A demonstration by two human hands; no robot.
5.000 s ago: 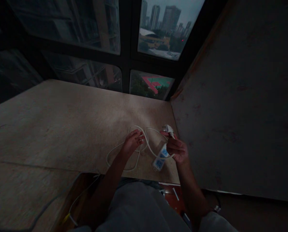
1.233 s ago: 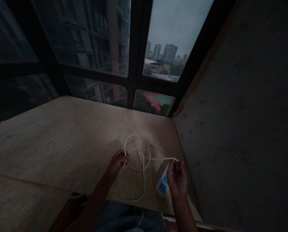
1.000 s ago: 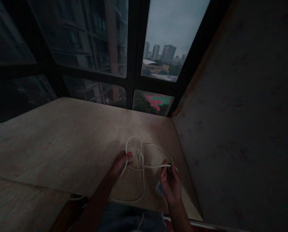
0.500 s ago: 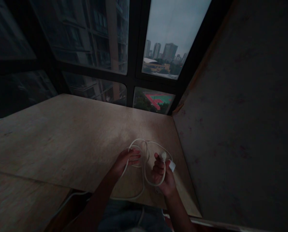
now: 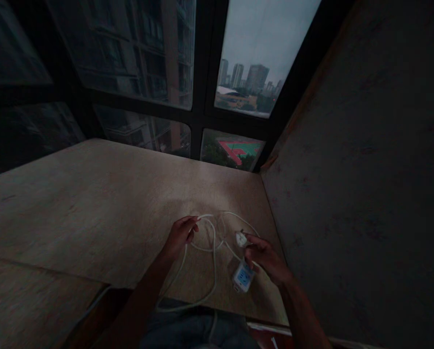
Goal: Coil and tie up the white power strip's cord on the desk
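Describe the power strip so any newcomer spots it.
Below the window, follow the pale board to its near right corner. The power strip lies there, partly hidden by the right hand. Its blue socket faces set it apart from the white plug and cord.

Hands: two, one left hand, one right hand. Plug: one, at right hand's fingertips. Power strip: one, just below right hand; its blue sockets too blurred to count. White cord: looks like one, looping between both hands. Grey cable: one, left of left forearm. Wall: one, right of right hand. Window panes: six, beyond both hands. Sports court: one, outside, far past right hand.
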